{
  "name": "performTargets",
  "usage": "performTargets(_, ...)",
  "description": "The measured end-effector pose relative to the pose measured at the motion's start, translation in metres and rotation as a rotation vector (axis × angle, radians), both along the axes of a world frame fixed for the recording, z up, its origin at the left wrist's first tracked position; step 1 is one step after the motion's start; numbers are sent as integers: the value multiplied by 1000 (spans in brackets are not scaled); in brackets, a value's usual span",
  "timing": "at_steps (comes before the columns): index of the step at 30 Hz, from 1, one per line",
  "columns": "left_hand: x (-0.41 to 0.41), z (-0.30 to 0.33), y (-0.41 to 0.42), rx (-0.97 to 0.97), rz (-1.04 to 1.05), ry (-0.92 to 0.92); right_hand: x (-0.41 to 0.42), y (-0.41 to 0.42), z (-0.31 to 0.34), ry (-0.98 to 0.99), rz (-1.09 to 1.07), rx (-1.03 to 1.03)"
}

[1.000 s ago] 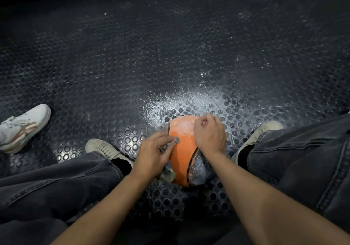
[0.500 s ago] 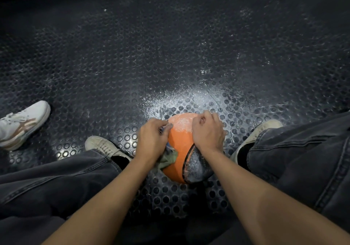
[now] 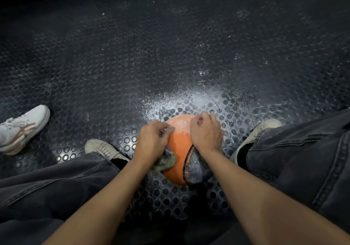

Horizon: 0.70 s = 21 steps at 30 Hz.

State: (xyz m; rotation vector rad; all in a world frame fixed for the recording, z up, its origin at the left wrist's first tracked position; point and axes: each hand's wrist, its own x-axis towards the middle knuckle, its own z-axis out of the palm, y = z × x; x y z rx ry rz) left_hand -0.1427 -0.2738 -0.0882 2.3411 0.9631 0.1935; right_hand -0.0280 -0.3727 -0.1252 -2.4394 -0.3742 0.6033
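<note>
Left hand [image 3: 151,140] curled round a grey-green cloth [image 3: 167,162] at 9 o'clock on the orange ball [image 3: 179,146], right hand [image 3: 206,133] gripping its top at 1 o'clock, ball on studded rubber floor [image 3: 132,55], white dust [image 3: 189,97] at 12 o'clock.

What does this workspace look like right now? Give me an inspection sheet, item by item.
Surface: black studded rubber floor, with a white powdery patch just beyond the ball.
Job's things: orange ball on the floor between the person's feet, with a dark scuffed panel on its near right; a greyish rag against its left side.
Clutter: nothing seen.
Hands: left hand grips the rag against the ball; right hand holds the ball's top, fingers curled.
Cables: nothing seen.
Surroundings: the person's dark jeans and pale shoes; a white sneaker at far left.
</note>
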Motion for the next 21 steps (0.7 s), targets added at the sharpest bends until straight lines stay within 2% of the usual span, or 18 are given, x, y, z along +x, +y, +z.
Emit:
performTargets(2,5,0,-3,16,90,-14,-5,4,2,-24,-4,-24)
performTargets(6,-7,7,-18,1,-158,-56,0,-1,-1,-18,1,-2)
performTargets(10,-4,3,-8,22,-11,-59,0,-3,-3,-1,-7,28)
performTargets(14,0,9,-25,29,-176,-82,-2,-4,-4,-29,16,32)
performTargets(18,-5,2,-5,36,-8,-77,-4,1,2,-34,32,44)
performTargets(21,-5,5,-15,47,-185,-57,-3,2,2,-37,18,60)
